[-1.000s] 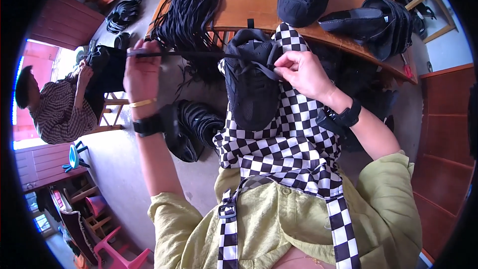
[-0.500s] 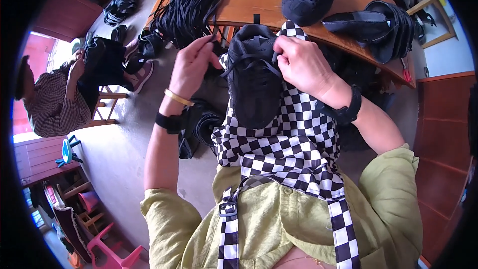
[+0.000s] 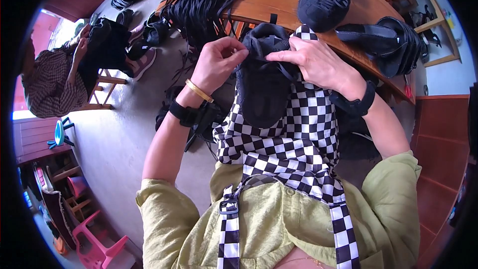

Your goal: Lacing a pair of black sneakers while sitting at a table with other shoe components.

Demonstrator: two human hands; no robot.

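On the checkered apron point(image 3: 279, 152) lies the black shoe point(image 3: 264, 99), the left hand point(image 3: 215, 66) now drawn in from its long pull to near the right hand point(image 3: 320, 65), suggesting finer finger-work, though what either grips I cannot tell.

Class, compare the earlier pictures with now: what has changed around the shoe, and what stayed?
The left hand has moved rightward, in to the left edge of the shoe; the lace it held stretched sideways is no longer drawn out. The right hand, earlier pinching at the shoe's right edge, now extends its index finger across it. Whether either grips a lace is unclear. The shoe stays on the checkered apron.
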